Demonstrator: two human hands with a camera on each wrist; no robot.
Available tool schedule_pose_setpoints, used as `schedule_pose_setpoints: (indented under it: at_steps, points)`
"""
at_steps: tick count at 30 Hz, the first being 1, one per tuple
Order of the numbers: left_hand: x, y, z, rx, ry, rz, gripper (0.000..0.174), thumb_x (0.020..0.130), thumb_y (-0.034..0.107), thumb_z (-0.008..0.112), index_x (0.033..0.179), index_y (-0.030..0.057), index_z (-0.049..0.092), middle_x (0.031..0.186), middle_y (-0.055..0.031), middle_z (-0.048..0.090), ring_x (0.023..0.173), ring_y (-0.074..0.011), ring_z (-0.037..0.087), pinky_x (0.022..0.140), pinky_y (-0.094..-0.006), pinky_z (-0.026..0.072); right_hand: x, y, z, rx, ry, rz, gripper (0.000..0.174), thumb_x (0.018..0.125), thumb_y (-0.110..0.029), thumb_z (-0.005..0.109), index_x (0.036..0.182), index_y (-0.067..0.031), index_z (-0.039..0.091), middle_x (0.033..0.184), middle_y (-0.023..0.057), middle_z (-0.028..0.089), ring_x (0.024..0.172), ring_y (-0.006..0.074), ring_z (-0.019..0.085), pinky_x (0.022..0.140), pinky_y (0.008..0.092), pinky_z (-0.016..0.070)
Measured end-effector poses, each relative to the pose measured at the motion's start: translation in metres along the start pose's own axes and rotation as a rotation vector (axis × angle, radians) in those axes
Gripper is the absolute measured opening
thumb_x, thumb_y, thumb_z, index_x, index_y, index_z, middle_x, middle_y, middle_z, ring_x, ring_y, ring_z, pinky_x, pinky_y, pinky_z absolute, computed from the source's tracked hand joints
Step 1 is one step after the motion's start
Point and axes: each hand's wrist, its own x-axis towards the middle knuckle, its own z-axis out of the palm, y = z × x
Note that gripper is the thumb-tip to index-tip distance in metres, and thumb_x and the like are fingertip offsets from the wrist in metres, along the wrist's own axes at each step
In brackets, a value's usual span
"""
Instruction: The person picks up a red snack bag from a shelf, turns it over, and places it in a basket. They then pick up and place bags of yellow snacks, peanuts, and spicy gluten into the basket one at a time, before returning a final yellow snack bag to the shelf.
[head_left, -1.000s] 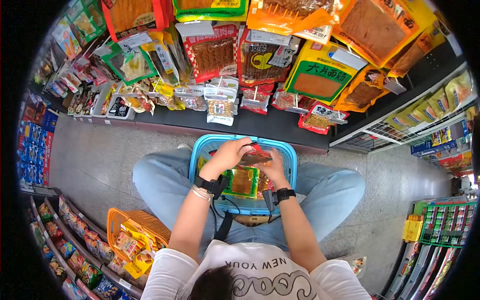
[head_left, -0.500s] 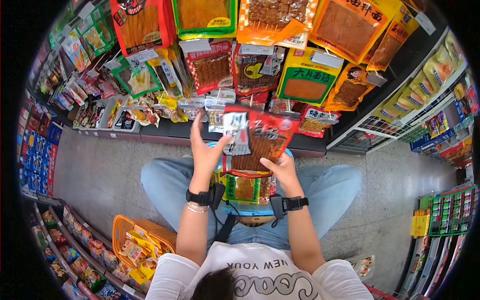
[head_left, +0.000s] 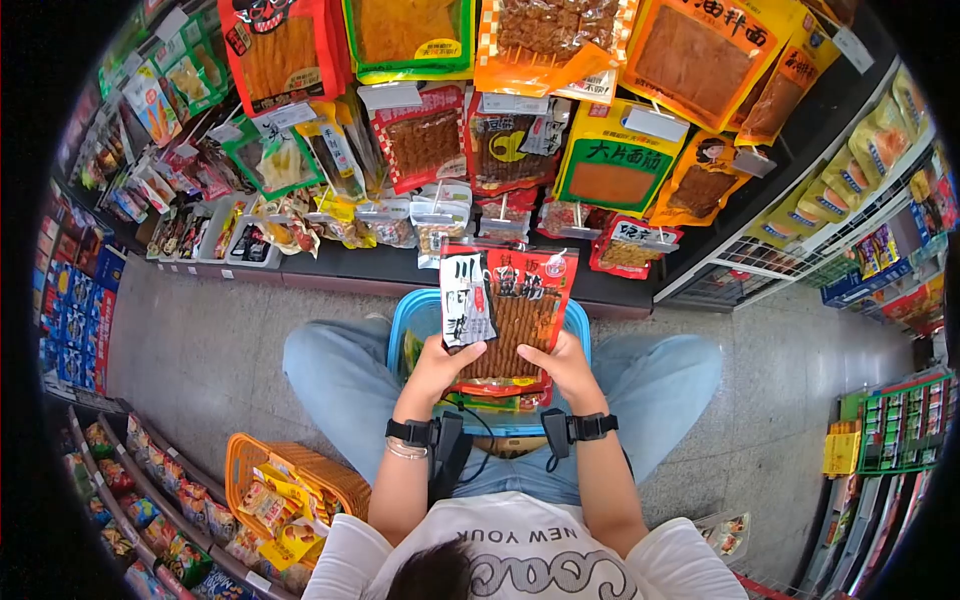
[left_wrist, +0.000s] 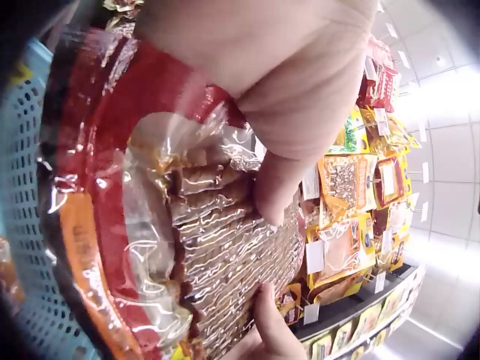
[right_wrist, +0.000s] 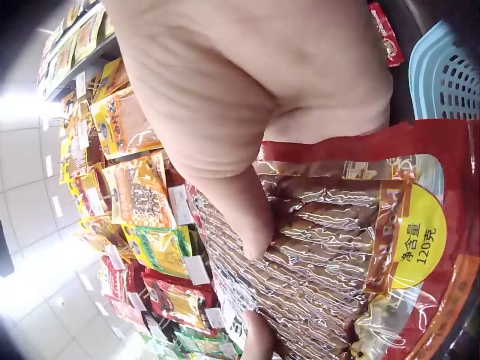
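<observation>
Both hands hold a red snack packet (head_left: 525,320) upright over the blue basket (head_left: 402,325). A clear window on it shows brown ridged strips, and a white label with black characters covers its upper left. The left hand (head_left: 436,366) grips the lower left edge, thumb on the front. At the lower right edge the right hand (head_left: 568,366) pinches it the same way. In the left wrist view, the left thumb (left_wrist: 279,187) presses on the strips; in the right wrist view, the right thumb (right_wrist: 244,217) does so. The fingers behind the packet are hidden.
Snack packets such as a yellow and green one (head_left: 618,165) hang on hooks ahead, above a dark shelf ledge (head_left: 330,275). An orange basket (head_left: 330,470) with yellow packets stands at the lower left. The blue basket sits between the person's legs (head_left: 660,390), with packets inside.
The red packet has come up out of the blue basket and now stands upright, facing the person. The left hand, spread beside it half a second ago, now grips its lower left edge.
</observation>
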Motion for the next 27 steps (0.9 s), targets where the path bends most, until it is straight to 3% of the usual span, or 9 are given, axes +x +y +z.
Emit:
schedule_pose_setpoints:
  at_steps: [9,13,15,16,17,19,20,22,27]
  points:
    - [0.001,0.007,-0.010,0.043,-0.170,-0.117,0.037,0.080,0.006,0.070,0.115,0.0013,0.058,0.109,-0.0021,0.062,0.099,-0.0114,0.057,0.089,-0.0286,0.0435,-0.004,-0.011,0.000,0.013,-0.142,0.002,0.044,0.078,-0.002,0.071,0.119,0.0005,0.054,0.114,0.0046,0.061,0.102,0.0140,0.057,0.092,0.0314,0.0442]
    - [0.023,-0.007,-0.006,0.058,0.109,0.138,0.056,0.076,0.010,0.075,0.124,-0.0015,0.050,0.119,-0.0097,0.059,0.108,-0.0174,0.056,0.094,-0.0315,0.0421,0.007,0.013,0.004,-0.044,0.102,-0.097,0.036,0.081,-0.004,0.069,0.115,-0.0010,0.057,0.109,0.0045,0.063,0.100,0.0139,0.058,0.088,0.0309,0.0458]
    - [0.023,-0.002,-0.003,0.382,0.166,0.302,0.064,0.073,0.014,0.078,0.128,-0.0015,0.047,0.127,-0.0135,0.053,0.118,-0.0211,0.049,0.100,-0.0338,0.0372,0.016,0.028,0.015,-0.164,0.329,-0.077,0.029,0.082,-0.003,0.065,0.110,-0.0014,0.059,0.103,0.0054,0.065,0.096,0.0146,0.059,0.084,0.0290,0.0466]
    - [0.024,0.001,0.002,0.545,0.192,0.383,0.068,0.071,0.016,0.079,0.129,-0.0016,0.046,0.131,-0.0155,0.050,0.123,-0.0229,0.046,0.103,-0.0349,0.0347,0.017,0.029,0.018,-0.263,0.253,-0.107,0.033,0.081,-0.002,0.064,0.113,-0.0012,0.058,0.107,0.0068,0.064,0.098,0.0153,0.059,0.085,0.0292,0.0463]
    - [0.025,-0.003,0.010,0.289,0.048,0.321,0.081,0.068,0.021,0.081,0.134,-0.0006,0.041,0.140,-0.0174,0.040,0.131,-0.0245,0.036,0.108,-0.0371,0.0282,0.016,0.029,0.021,-0.361,0.176,-0.138,0.037,0.080,-0.001,0.062,0.117,-0.0010,0.056,0.110,0.0083,0.063,0.099,0.0160,0.059,0.086,0.0295,0.0460]
    - [0.020,-0.006,0.035,0.166,-0.013,0.352,0.074,0.074,0.019,0.078,0.134,0.0003,0.040,0.131,-0.0128,0.047,0.122,-0.0205,0.043,0.102,-0.0339,0.0343,0.013,0.021,0.048,-0.211,-0.005,-0.308,0.058,0.075,0.003,0.056,0.132,-0.0014,0.046,0.128,0.0153,0.054,0.114,0.0217,0.054,0.095,0.0319,0.0411]
    - [0.018,-0.012,0.040,0.165,0.030,0.337,0.068,0.078,0.018,0.075,0.133,0.0002,0.040,0.126,-0.0107,0.050,0.117,-0.0185,0.046,0.099,-0.0323,0.0377,0.010,0.014,0.056,-0.413,-0.021,-0.327,0.071,0.072,0.004,0.054,0.140,-0.0048,0.037,0.138,0.0184,0.044,0.128,0.0263,0.043,0.104,0.0335,0.0324]
    - [0.022,-0.002,0.037,-0.105,0.204,0.177,0.033,0.093,0.016,0.058,0.121,0.0010,0.051,0.109,-0.0041,0.059,0.098,-0.0120,0.056,0.084,-0.0278,0.0451,0.007,0.016,0.050,-0.490,-0.022,-0.395,0.065,0.072,0.005,0.055,0.135,-0.0051,0.044,0.138,0.0199,0.044,0.134,0.0295,0.034,0.109,0.0352,0.0267]
    - [0.019,0.003,0.007,-0.193,0.272,0.115,0.024,0.090,0.017,0.063,0.107,0.0011,0.062,0.103,-0.0032,0.065,0.091,-0.0111,0.059,0.083,-0.0283,0.0462,0.012,0.002,0.023,-0.686,0.332,-0.477,0.053,0.073,-0.006,0.070,0.123,-0.0047,0.054,0.123,0.0171,0.054,0.119,0.0298,0.049,0.101,0.0375,0.0368]
